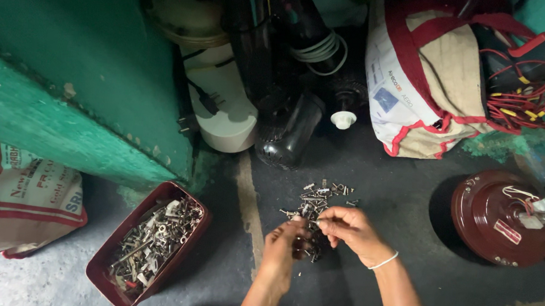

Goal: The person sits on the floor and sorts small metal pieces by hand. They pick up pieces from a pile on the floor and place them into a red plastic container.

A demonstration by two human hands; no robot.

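A loose pile of small metal screws and bolts lies on the dark floor. My left hand hovers over the near edge of the pile, fingers bent and pinching at small pieces. My right hand, with a white band on the wrist, reaches in from the right, its fingertips closed on a small screw at the pile's near side. The two hands almost touch. What sits under the left fingers is hidden.
A dark red rectangular tub full of metal hardware stands to the left. A maroon round motor housing sits at right. Behind are a green wall, a black fan part, a cloth bag and red wires.
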